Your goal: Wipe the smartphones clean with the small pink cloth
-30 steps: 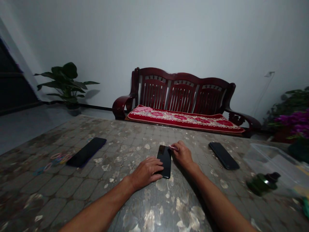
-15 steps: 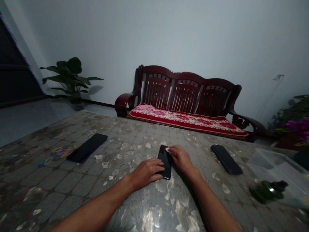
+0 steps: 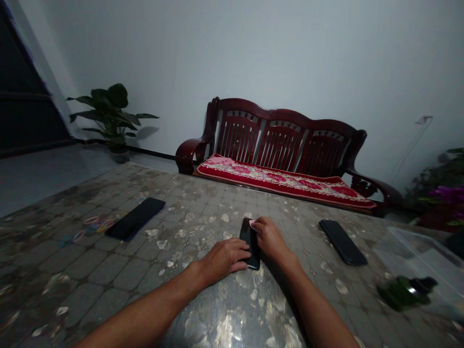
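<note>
A dark smartphone lies on the table in front of me, with its camera end pointing away. My left hand grips it at the left side, fingers over the dark surface and thumb near the lower edge. My right hand is closed at the top right of the phone, fingers pinched on a small pink piece that touches the phone. Most of the pink piece is hidden under the fingers, so its material is unclear.
Left stands another dark phone, lying flat beside several coloured bands. To the right are a black phone-like item, a green bottle and a clear plastic box. A wooden bench stands beyond the patterned table.
The view has shifted slightly, moving everything a little to the right. My right fingers have curled in more over the pink piece; my left hand stays on the phone.
</note>
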`<state>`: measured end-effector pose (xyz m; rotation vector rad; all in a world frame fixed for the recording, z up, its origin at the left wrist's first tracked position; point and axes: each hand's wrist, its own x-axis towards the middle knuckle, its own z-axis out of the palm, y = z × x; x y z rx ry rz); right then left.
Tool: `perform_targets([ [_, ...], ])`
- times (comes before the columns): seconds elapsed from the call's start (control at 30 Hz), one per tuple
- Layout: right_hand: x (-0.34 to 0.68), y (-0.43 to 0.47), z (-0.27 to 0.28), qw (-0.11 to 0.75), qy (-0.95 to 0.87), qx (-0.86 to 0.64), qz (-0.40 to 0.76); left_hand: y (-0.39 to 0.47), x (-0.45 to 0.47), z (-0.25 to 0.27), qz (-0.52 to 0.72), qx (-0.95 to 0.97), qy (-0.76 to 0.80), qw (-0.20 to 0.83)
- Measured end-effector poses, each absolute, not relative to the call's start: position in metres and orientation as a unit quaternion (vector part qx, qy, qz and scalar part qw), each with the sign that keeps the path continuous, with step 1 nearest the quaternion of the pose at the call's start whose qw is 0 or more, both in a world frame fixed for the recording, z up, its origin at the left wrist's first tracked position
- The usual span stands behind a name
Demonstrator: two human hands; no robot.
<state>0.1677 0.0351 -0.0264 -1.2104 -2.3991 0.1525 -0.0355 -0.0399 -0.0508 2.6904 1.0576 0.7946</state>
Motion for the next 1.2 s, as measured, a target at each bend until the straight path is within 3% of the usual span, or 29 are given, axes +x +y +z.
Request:
perform_targets([
  [0.7, 0.163, 0.048, -0.034, 0.237, -0.873, -0.426, 0.021, -0.042, -0.035, -0.047, 0.267, 0.894, 0.351, 0.079],
  [0.9, 0.158, 0.040, -0.029, 0.246, -0.894, -0.369, 0.064, -0.043, -0.035, -0.046, 0.257, 0.899, 0.347, 0.079],
  [1.2, 0.161, 0.046, -0.034, 0.274, -0.872, -0.399, 0.075, -0.043, -0.034, -0.045, 0.269, 0.896, 0.346, 0.077],
])
